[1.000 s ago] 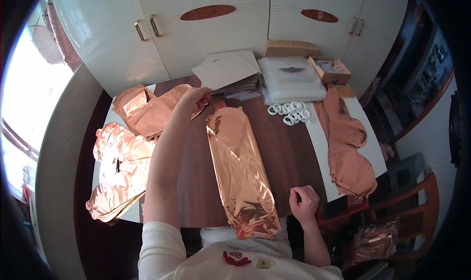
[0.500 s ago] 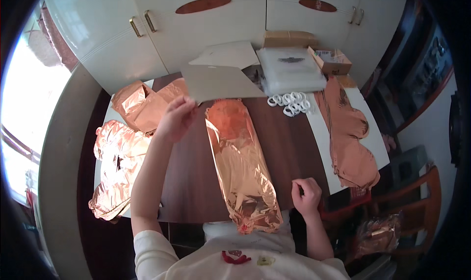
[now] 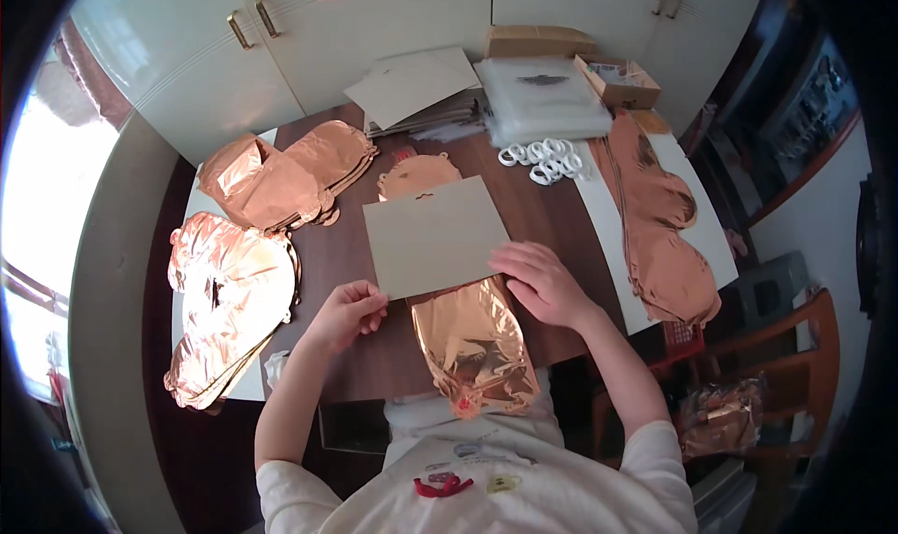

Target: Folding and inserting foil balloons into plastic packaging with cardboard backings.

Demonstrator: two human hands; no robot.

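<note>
A flat grey cardboard sheet (image 3: 438, 235) with a small hanger slot near its top edge lies over a rose-gold foil balloon (image 3: 472, 338). The balloon's rounded far end and shiny near end show beyond the card; its middle is hidden. At the card's near left corner, my left hand (image 3: 348, 314) pinches the edge between thumb and fingers. My right hand (image 3: 543, 280) rests against the card's right edge, fingers stretched out and thumb apart, above the balloon.
Flat rose-gold foil balloons (image 3: 229, 300) lie in stacks on the left, with another stack (image 3: 659, 225) on the right. Behind are more cardboard sheets (image 3: 416, 85), clear plastic bags (image 3: 543, 104), white rings (image 3: 545, 160) and a small box (image 3: 617, 83). A wooden chair (image 3: 814, 347) stands right.
The cardboard sheet has come from the back pile toward me, onto the balloon, carried by my left hand. My right hand has risen from the table's near edge to the card, its fingers now extended.
</note>
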